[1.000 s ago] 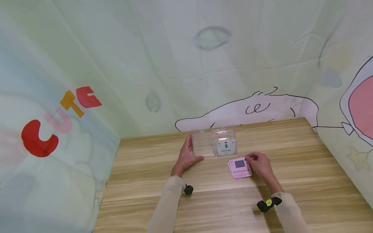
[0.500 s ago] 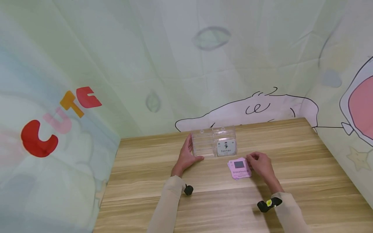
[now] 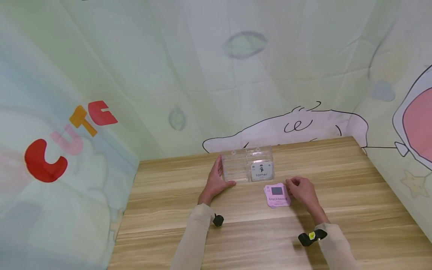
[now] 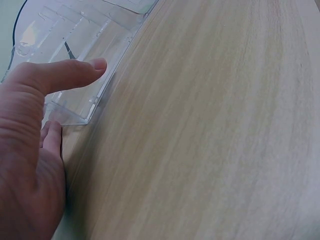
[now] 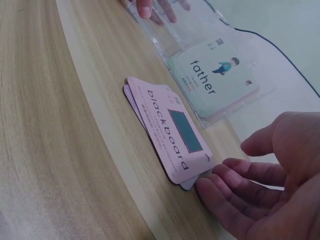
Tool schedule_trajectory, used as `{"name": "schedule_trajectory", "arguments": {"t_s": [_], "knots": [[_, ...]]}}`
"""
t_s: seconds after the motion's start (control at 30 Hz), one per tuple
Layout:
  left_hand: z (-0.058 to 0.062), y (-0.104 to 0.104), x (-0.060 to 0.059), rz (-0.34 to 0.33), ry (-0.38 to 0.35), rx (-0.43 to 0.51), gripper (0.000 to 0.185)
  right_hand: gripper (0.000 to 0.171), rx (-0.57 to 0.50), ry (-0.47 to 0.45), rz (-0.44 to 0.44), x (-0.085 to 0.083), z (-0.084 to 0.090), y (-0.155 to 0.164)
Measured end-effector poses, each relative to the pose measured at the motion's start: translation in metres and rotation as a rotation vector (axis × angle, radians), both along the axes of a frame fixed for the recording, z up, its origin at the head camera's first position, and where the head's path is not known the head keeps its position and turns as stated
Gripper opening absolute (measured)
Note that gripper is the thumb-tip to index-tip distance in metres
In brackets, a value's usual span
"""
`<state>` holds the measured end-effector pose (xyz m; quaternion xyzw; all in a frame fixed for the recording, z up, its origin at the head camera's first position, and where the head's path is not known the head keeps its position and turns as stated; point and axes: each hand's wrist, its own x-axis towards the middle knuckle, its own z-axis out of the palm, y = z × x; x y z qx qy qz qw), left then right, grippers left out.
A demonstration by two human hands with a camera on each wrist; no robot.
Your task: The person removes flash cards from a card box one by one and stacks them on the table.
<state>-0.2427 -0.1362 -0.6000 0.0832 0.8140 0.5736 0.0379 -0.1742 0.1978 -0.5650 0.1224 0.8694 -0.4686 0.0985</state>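
A clear plastic card holder with two side-by-side sections stands near the back of the table. Its right section holds a stack of pale cards topped by the "father" card. My left hand holds the left end of this holder, thumb across the front and fingers along the side. In front of it lies a small, slightly uneven stack of pink cards with "blackboard" on top. My right hand is at the stack's right edge; in the right wrist view its fingertips meet that edge, with the thumb apart and nothing between.
The wooden table ends at the back against a printed curtain with cartoon drawings. Dark wrist cameras sit at both sleeves. The left section of the holder shows no cards.
The blackboard card has shifted slightly left and lies more squarely over the stack. My right fingers have moved slightly right, off its upper right corner. My left hand has stayed put.
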Motion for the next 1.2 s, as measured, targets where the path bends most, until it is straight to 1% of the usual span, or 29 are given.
{"name": "schedule_trajectory", "arguments": {"t_s": [0.3, 0.43, 0.57, 0.67, 0.93, 1.2], "knots": [[0.001, 0.0, 0.0, -0.004, 0.004, 0.005, 0.127, 0.037, -0.019, 0.006, 0.006, -0.001, 0.002, -0.001], [0.001, 0.0, 0.0, -0.009, 0.006, 0.005, 0.128, 0.039, -0.027, 0.052, 0.025, -0.004, 0.004, -0.001], [0.0, 0.0, -0.001, -0.008, 0.004, 0.002, 0.127, 0.04, -0.06, 0.116, 0.061, -0.008, 0.006, -0.001], [0.0, 0.0, -0.001, -0.01, 0.011, 0.009, 0.126, 0.04, -0.084, 0.148, 0.077, -0.011, 0.006, -0.001], [0.001, 0.001, 0.0, 0.0, -0.001, -0.003, 0.125, 0.04, -0.09, 0.195, 0.096, -0.017, 0.006, -0.007], [0.002, 0.0, 0.0, -0.005, 0.001, 0.011, 0.126, 0.037, -0.148, 0.25, 0.117, -0.024, 0.012, -0.016]]}}
